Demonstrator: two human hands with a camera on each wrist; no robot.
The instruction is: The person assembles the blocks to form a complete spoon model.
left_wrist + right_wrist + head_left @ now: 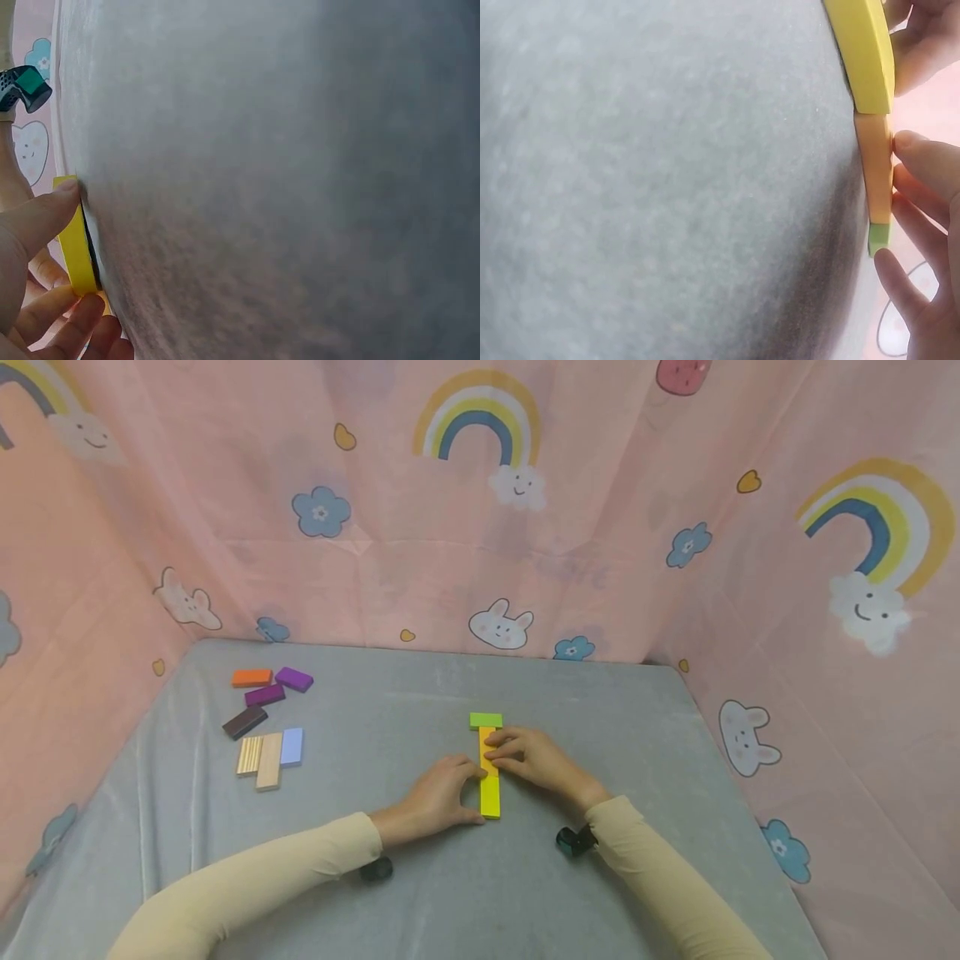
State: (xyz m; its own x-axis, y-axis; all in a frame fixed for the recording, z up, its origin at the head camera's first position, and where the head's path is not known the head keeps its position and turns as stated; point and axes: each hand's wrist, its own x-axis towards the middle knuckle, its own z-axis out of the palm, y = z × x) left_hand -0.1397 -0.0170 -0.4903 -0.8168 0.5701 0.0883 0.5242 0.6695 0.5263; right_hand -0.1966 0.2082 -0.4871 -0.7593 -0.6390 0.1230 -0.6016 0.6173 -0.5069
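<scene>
In the head view a yellow block (pixel 490 799) lies lengthwise on the grey cloth. My left hand (pixel 437 797) pinches it, with the thumb at the near end and fingers toward the far end. The same yellow block (pixel 75 247) shows between thumb and fingers in the left wrist view. Beyond it, in line, lies an orange-yellow block (pixel 488 762). My right hand (pixel 542 762) touches this block with its fingertips. A green block (pixel 486 720) lies crosswise at the far end; the right wrist view has one fingertip close to the green block (pixel 879 238).
On the left lie an orange block (pixel 252 678), two purple blocks (pixel 294 679), a dark brown block (pixel 245 722), a striped wooden piece (pixel 249 756), a plain wooden block (pixel 268 762) and a blue block (pixel 292 747). A pink printed curtain (pixel 420 568) surrounds the table.
</scene>
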